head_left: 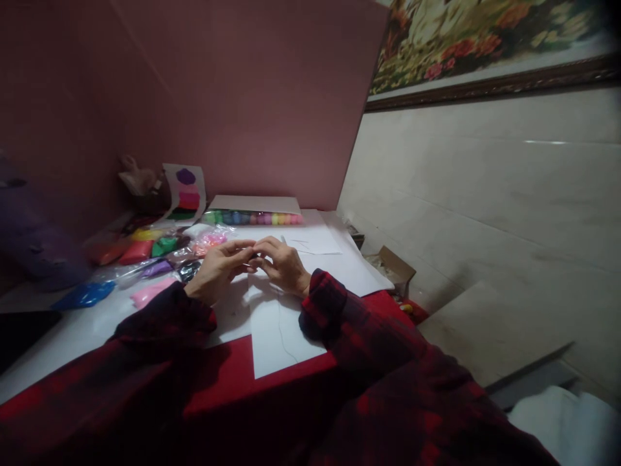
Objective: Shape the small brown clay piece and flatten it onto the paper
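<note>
- the left hand (219, 266) and right hand (284, 264) meet fingertip to fingertip above a white paper sheet (281, 330) on the red-covered table (228, 375).
- both hands' fingers are drawn together, seemingly pinching a small dark piece (254, 257), too dim to identify.
- small bags of coloured modelling clay (145, 252) lie just left of the left hand.
- a clear tube of pastel coloured balls (252, 218) lies beyond the hands, near the pink wall board (242, 97).
</note>
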Tool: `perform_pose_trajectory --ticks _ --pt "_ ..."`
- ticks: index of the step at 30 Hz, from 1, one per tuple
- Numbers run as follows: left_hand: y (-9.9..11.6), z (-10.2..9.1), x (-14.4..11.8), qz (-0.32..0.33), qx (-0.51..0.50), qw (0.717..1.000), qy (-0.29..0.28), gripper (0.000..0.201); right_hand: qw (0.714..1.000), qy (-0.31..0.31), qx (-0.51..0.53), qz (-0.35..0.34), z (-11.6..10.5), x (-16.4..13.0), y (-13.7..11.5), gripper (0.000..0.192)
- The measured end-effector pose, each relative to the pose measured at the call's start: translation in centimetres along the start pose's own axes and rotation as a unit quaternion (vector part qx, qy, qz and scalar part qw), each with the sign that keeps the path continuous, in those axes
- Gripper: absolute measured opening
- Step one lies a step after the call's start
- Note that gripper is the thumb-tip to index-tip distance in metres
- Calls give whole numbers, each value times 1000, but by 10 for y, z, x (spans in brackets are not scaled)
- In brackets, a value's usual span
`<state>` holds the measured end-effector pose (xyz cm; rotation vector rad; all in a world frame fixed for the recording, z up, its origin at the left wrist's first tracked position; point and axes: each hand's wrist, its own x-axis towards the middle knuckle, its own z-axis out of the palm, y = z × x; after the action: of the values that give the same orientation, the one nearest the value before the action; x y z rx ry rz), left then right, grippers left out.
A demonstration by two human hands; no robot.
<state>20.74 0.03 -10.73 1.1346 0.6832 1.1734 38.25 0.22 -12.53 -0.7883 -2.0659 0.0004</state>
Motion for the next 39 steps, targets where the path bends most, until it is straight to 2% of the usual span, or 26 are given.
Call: perform_pose_trajectory --ticks 7,11,14,16,18,19,22,24,25,27,29,31,35,39 --pt "0 5 -3 9 -7 998 58 50 999 10 47 19 5 -3 1 9" --pt "-3 6 -4 -12 -13 999 41 55 997 33 61 19 8 -4 2 12" --pt "-7 4 -2 2 2 999 49 50 995 34 90 27 8 -3 3 10" --pt "-9 3 -1 27 49 996 72 47 990 69 111 57 5 0 6 12" --pt "-12 3 -2 71 123 986 88 43 971 172 112 127 -1 4 13 18" --pt "-13 4 -3 98 168 975 105 37 961 200 111 155 -5 6 19 21" --pt "-20 5 -7 137 309 941 29 21 938 235 114 229 -13 9 35 22" --pt "-26 6 -11 168 365 915 -24 16 937 193 122 265 -14 9 41 19" --pt "-29 5 -12 187 399 896 -64 15 937 161 130 280 -14 8 43 20" --pt "-34 5 -14 224 449 858 -105 19 941 110 127 293 -11 6 42 20" --pt "-39 5 -16 236 502 823 -122 22 954 69 91 277 -8 3 39 11" --pt "-40 6 -17 228 540 800 -128 22 965 31 56 254 -5 1 38 11" --pt "-38 12 -22 223 575 776 -134 18 968 -1 23 249 -3 -2 38 14" --pt "-37 18 -27 232 577 773 -122 18 970 8 33 240 -4 -3 38 13"
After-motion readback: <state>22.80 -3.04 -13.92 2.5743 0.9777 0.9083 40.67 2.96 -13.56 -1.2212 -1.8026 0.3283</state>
